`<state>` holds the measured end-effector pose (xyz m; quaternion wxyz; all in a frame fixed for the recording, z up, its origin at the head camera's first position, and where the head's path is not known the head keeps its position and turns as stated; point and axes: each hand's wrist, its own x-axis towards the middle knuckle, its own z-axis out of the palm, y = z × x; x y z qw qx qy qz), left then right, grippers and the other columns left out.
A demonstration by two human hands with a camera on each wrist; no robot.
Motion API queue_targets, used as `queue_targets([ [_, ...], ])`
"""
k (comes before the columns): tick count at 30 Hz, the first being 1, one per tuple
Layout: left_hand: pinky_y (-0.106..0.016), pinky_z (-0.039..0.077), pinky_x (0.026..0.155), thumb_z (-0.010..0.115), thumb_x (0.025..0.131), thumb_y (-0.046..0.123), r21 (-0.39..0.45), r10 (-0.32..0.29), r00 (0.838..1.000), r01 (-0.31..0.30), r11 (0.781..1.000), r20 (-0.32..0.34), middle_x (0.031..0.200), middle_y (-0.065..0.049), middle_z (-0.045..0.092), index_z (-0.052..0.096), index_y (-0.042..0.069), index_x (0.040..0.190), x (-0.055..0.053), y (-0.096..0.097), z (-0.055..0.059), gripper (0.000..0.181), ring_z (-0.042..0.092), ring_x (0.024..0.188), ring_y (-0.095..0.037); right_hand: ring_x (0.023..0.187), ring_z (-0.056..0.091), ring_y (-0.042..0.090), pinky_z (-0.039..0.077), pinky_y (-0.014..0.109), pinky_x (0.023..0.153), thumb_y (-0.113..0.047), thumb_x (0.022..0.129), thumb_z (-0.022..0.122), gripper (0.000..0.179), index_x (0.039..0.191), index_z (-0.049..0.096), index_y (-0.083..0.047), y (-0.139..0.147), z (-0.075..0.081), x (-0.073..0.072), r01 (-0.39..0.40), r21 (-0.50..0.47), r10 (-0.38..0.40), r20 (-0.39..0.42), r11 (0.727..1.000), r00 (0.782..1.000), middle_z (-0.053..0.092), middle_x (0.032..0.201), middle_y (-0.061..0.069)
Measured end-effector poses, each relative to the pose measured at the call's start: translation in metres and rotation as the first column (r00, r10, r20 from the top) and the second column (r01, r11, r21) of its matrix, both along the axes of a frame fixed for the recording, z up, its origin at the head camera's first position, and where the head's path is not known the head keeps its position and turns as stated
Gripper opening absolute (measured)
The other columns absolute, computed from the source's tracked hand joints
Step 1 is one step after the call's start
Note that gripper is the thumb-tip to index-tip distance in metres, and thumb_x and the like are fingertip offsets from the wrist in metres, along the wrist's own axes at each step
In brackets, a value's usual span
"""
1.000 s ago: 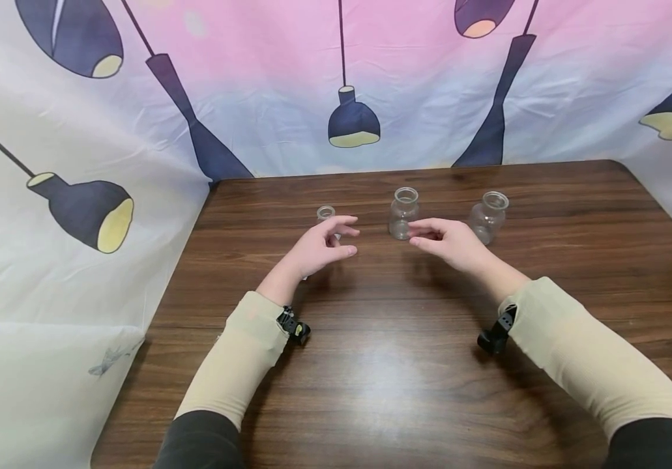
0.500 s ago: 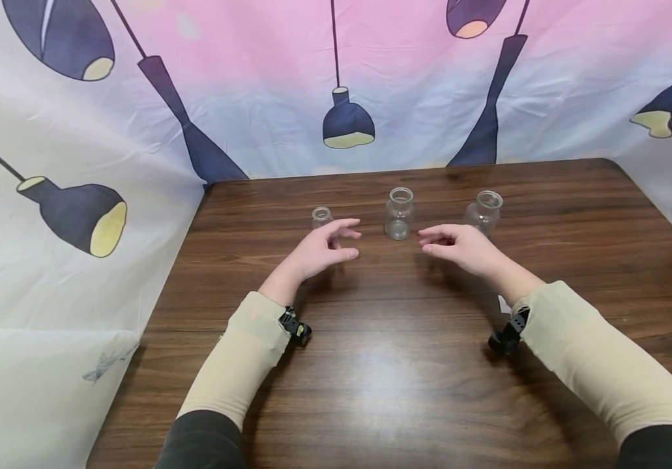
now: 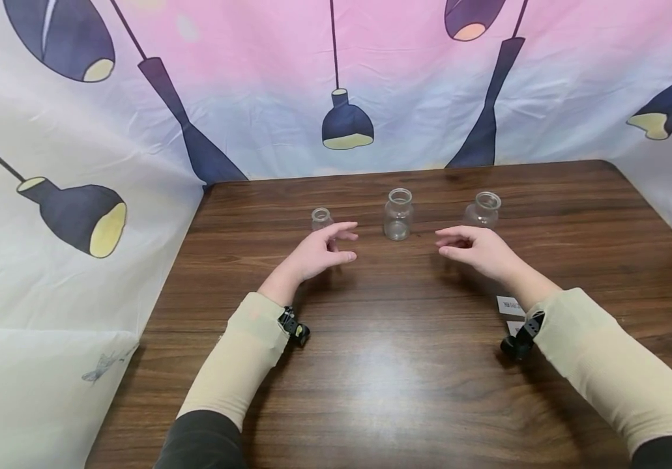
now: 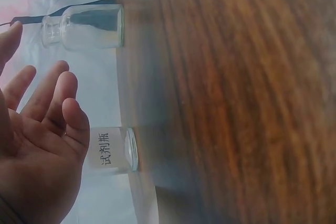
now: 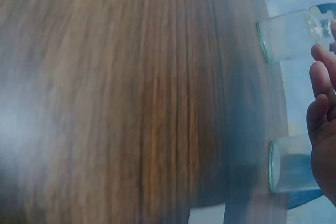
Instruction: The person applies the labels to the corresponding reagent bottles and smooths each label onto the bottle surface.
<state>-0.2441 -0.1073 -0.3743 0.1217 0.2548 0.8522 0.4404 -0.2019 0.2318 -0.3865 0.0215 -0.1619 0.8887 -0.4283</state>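
Note:
Three clear glass bottles stand in a loose row toward the back of the table. My left hand (image 3: 319,253) hovers in front of the left bottle (image 3: 321,217), thumb apart from the loosely bent fingers, nothing between them. In the left wrist view that bottle carries a white label (image 4: 106,148) with dark characters; my hand hides its upper part. The middle bottle (image 3: 398,215) stands between the hands, touched by neither. My right hand (image 3: 482,250) hovers before the right bottle (image 3: 481,212) and hides its lower part. Its fingers are loosely bent and hold nothing.
White printed cards (image 3: 510,305) lie on the wooden table (image 3: 371,365) beside my right wrist, partly hidden by it. Behind the table hangs a cloth (image 3: 283,117) printed with lamps. A small black camera is strapped to each wrist.
My right hand has moved right, away from the middle bottle, and the cards near its wrist have come into view. My left hand has stayed nearly still. The view has shifted slightly.

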Motion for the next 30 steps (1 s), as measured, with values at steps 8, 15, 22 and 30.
queue_targets([
  [8, -0.034, 0.045, 0.07, 0.069, 0.086, 0.019, -0.008, -0.005, 1.0, 0.005, 1.0, 0.004, 0.123, 0.0, 0.059, 0.044, 0.014, 0.14, -0.002, 0.001, -0.005, 0.06, 0.053, 0.079, -0.02, 0.091, 0.057, 0.003, 0.045, 0.018, 0.073, -0.026, 0.088, 0.067, 0.045, 0.127, 0.058, -0.004, 0.016, -0.004, 0.009, 0.038, -0.006, -0.038, 0.03, 0.999, 0.999, 0.067, 0.109, 0.012],
  [15, -0.033, 0.044, 0.068, 0.069, 0.086, 0.02, -0.018, -0.005, 1.0, 0.005, 1.0, 0.0, 0.124, 0.0, 0.058, 0.044, 0.015, 0.139, -0.002, 0.001, -0.008, 0.059, 0.052, 0.079, -0.019, 0.088, 0.057, 0.007, 0.045, 0.021, 0.07, -0.029, 0.089, 0.066, 0.045, 0.127, 0.058, -0.006, 0.033, -0.012, 0.014, 0.067, 0.006, -0.067, 0.049, 0.998, 0.997, 0.066, 0.11, 0.011],
  [22, -0.033, 0.045, 0.065, 0.068, 0.087, 0.02, -0.026, -0.006, 1.0, 0.006, 1.0, 0.003, 0.125, -0.003, 0.058, 0.045, 0.014, 0.139, -0.001, -0.001, -0.01, 0.058, 0.052, 0.076, -0.019, 0.084, 0.059, 0.006, 0.046, 0.02, 0.068, -0.029, 0.088, 0.066, 0.045, 0.126, 0.058, -0.005, 0.043, -0.015, 0.018, 0.069, -0.005, -0.069, 0.062, 0.998, 0.996, 0.066, 0.11, 0.013],
  [30, -0.034, 0.044, 0.064, 0.068, 0.087, 0.02, -0.013, -0.013, 1.0, 0.013, 1.0, 0.006, 0.125, -0.007, 0.058, 0.045, 0.013, 0.139, 0.0, -0.003, -0.01, 0.058, 0.052, 0.075, -0.02, 0.088, 0.056, 0.0, 0.045, 0.017, 0.069, -0.026, 0.087, 0.068, 0.043, 0.124, 0.059, -0.005, 0.057, -0.016, 0.026, 0.091, 0.027, -0.093, 0.065, 0.995, 0.994, 0.065, 0.113, 0.014],
])
